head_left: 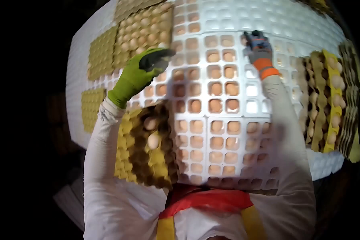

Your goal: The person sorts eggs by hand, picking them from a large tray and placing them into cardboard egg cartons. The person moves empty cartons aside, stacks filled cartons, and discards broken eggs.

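My left hand (pixel 151 66), in a green glove with a dark palm, is over the left part of the white trays. Its fingers are curved and its thumb stands apart; I see nothing held between them. My right hand (pixel 258 44), in a grey glove with an orange cuff, is at the far middle of a white plastic egg tray (pixel 244 114). Its blurred fingers bend down beside a cell, and their tips are hidden. Brown eggs (pixel 215 89) sit in many of the cells. By my left forearm a cardboard egg carton tray (pixel 136 148) holds two visible eggs (pixel 153 141).
A cardboard tray full of eggs (pixel 144 30) lies at the far left, with a cardboard tray (pixel 102 54) beside it. Another cardboard tray (pixel 93 108) lies nearer. At the right stand stacked cardboard trays (pixel 350 100) and a yellow tray (pixel 333 116) with eggs.
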Demonstrator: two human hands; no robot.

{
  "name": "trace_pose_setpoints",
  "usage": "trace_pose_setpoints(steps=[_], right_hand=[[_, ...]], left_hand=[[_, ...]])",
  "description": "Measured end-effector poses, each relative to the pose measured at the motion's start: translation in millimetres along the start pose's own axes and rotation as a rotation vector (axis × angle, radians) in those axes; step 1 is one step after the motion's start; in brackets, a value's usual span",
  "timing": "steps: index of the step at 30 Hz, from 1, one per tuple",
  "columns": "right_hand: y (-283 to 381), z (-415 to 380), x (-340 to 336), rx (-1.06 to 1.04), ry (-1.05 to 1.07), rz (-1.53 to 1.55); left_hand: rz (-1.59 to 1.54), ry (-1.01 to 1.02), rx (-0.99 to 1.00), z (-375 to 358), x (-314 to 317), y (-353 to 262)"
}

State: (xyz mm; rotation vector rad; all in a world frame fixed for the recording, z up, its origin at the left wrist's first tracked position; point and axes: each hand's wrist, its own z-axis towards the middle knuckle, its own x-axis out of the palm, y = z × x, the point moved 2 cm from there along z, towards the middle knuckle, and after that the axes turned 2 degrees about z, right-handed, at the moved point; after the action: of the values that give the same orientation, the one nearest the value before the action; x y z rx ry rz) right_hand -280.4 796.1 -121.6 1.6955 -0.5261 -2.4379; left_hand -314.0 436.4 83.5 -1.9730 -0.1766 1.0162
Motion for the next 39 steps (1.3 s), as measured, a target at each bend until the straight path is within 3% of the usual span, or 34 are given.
trace_pose_setpoints(steps=[2,3,4,6,8,10,12,14,15,16,18,20,22,24,26,28,29,32,34,35,36,39], right_hand=[[-19.0,-5.2,15.3,0.026,-0.029,0.05],[-2.7,-11.7,-13.0,-0.05,-0.017,0.031],[13.5,-23.5,-34.2,-0.115,-0.122,0.041],[52.4,-53.0,-63.7,-0.175,-0.189,0.354],[101.0,-93.8,-84.0,0.006,0.099,0.734],[155.2,-145.2,-92.7,0.161,0.298,1.085],[205.6,-184.2,-109.0,0.223,0.595,1.164],[244.4,-215.2,-119.8,0.112,0.637,1.101],[262.6,-230.9,-124.1,0.099,0.613,1.113],[279.7,-244.3,-126.2,0.085,0.589,1.125],[304.8,-269.0,-123.8,0.092,0.619,1.081],[329.9,-273.2,-137.4,0.276,0.641,0.959],[334.6,-284.1,-126.2,0.394,0.588,1.021],[341.9,-288.5,-126.5,0.402,0.441,1.037],[349.8,-289.8,-132.8,0.461,0.365,1.11],[328.7,-293.6,-117.9,0.456,0.321,1.032],[333.5,-287.9,-125.3,0.511,0.371,1.142],[339.6,-277.3,-149.2,0.199,0.436,0.949],[345.4,-269.7,-160.2,0.354,0.494,1.021],[347.6,-266.4,-161.9,0.266,0.467,0.976],[339.4,-268.0,-154.0,0.005,0.364,0.859],[384.4,-255.5,-163.9,0.209,0.426,1.008]], left_hand=[[-0.029,-0.177,-0.112,-68.7,-29.3,-2.1],[-0.034,-0.279,-0.045,-109.3,-43.7,7.1],[-0.033,-0.376,-0.109,-146.1,-54.7,21.5],[-0.076,-0.598,-0.195,-232.5,-58.8,57.0],[-0.058,-0.755,-0.484,-315.6,-49.2,88.6],[-0.075,-0.865,-0.505,-380.4,-24.0,116.1],[-0.111,-0.998,-0.565,-418.3,3.9,144.4],[-0.163,-1.048,-0.455,-430.3,25.0,159.5],[-0.253,-1.052,-0.505,-429.1,33.6,162.2],[-0.105,-0.938,-0.524,-431.7,38.7,173.9],[-0.299,-0.869,-0.54,-430.0,46.5,179.2],[-0.451,-0.837,-0.512,-425.5,54.8,171.3],[-0.412,-0.863,-0.412,-422.2,53.8,171.6],[-0.755,-0.864,-0.39,-424.0,52.4,166.9],[-0.896,-0.896,-0.424,-426.5,54.6,150.2],[-0.714,-0.953,-0.412,-434.7,61.8,153.7],[-0.603,-0.964,-0.405,-437.2,68.1,162.1],[-0.649,-0.912,-0.394,-443.3,68.6,144.9],[-0.997,-0.875,-0.329,-452.6,77.0,152.7],[-0.835,-0.81,-0.328,-458.1,69.9,151.5],[-0.867,-0.781,-0.26,-464.8,64.2,156.4],[-1.076,-0.854,0.058,-470.8,36.5,165.8]])
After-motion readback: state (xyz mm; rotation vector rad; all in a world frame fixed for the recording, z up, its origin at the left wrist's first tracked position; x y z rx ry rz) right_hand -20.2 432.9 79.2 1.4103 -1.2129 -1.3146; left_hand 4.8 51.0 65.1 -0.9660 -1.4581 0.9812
